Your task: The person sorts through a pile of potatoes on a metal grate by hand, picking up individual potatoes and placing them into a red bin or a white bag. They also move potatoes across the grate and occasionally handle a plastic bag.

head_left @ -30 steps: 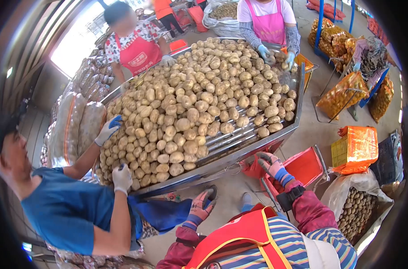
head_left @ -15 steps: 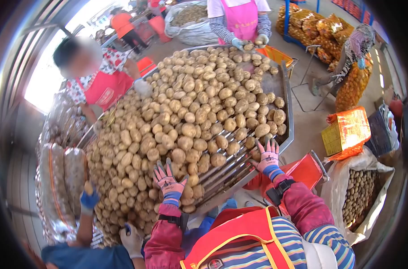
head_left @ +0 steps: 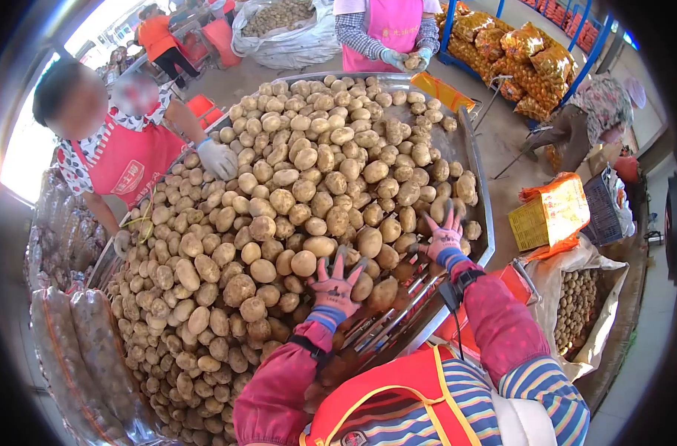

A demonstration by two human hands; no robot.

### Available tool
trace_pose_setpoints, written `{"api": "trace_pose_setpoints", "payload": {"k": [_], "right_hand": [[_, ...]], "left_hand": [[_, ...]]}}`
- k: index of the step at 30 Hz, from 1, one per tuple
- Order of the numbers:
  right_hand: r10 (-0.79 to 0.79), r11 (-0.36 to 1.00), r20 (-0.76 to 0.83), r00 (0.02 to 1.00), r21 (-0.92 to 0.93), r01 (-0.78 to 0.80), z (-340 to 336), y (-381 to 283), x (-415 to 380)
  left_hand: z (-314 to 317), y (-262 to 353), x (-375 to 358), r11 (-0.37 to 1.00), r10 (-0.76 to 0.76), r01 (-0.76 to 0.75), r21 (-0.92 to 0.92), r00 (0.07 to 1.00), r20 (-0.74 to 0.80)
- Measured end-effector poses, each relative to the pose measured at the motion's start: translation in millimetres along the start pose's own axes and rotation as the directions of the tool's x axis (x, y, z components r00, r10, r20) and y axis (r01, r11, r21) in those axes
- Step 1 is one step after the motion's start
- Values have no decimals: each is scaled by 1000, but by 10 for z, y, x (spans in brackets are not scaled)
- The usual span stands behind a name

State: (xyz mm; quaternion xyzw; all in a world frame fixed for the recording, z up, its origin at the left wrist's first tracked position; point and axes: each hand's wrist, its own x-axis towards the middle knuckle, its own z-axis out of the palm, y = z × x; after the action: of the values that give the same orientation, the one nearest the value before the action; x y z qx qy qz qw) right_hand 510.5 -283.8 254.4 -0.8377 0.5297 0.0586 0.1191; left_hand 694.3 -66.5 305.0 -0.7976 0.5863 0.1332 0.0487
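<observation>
A large heap of potatoes (head_left: 294,186) covers the metal sorting table (head_left: 481,175). My left hand (head_left: 334,288), in a pink glove with dark fingertips, lies with fingers spread against the potatoes at the heap's near edge. Farther right, my right hand (head_left: 444,239), gloved alike, has its fingers apart and rests against potatoes near the table's right side. I see nothing gripped in either hand. Between and below my hands, bare metal bars (head_left: 379,327) of the table show.
Across the table, a co-worker in a pink apron (head_left: 383,33) holds potatoes. Another at the left (head_left: 123,160) reaches a gloved hand onto the heap. On the right are a red crate (head_left: 511,286), a yellow-orange box (head_left: 550,215) and a white sack of potatoes (head_left: 576,305).
My left hand has moved right and up, closer to my right hand. Potatoes now cover more of the bars. The view has shifted, and the blue-gloved hand at lower left is gone from view.
</observation>
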Motion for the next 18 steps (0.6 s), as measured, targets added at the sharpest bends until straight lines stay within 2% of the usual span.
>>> {"api": "trace_pose_setpoints", "payload": {"k": [1,2,4,5,6,8,10,11,12,14,15,16,17,18], "right_hand": [[-92,994,20,996,-63,93,7,19,130],[-95,993,26,995,-65,97,1,64,241],[-177,984,-1,984,-19,177,31,114,377],[-164,986,-2,986,-14,164,37,135,445],[-168,986,-5,986,2,168,7,149,502],[-141,990,-62,988,-39,138,1,101,605],[-89,995,-25,996,-50,88,-68,40,706],[-55,998,-1,998,-27,55,-78,37,803],[-23,1000,25,999,-5,23,-67,62,900],[-27,999,-17,999,44,28,23,117,1041],[-17,998,8,1000,68,16,-1,114,1073],[-5,996,35,999,92,2,1,131,1090],[-33,989,-22,999,140,36,49,199,1074],[-80,962,-149,986,248,116,87,247,944]], "left_hand": [[-4,-6,85,997,59,-59,43,998,6],[-30,4,201,998,55,-55,39,998,10],[-165,60,403,974,139,-175,146,964,225],[-109,62,470,973,166,-190,131,971,174],[-35,44,534,963,258,-259,69,966,28],[122,87,810,948,318,-311,69,938,-137],[-7,313,1019,984,176,-176,-9,984,5],[21,394,1072,989,135,-141,-54,986,-94],[24,437,1111,992,109,-114,-46,989,-101],[-37,530,1019,998,57,-57,-12,998,3],[-53,521,904,999,39,-39,-8,999,7],[-53,479,742,995,78,-78,-68,997,0],[-62,415,566,985,121,-122,-125,993,-10],[-5,270,391,969,160,-165,-182,986,-41]]}}
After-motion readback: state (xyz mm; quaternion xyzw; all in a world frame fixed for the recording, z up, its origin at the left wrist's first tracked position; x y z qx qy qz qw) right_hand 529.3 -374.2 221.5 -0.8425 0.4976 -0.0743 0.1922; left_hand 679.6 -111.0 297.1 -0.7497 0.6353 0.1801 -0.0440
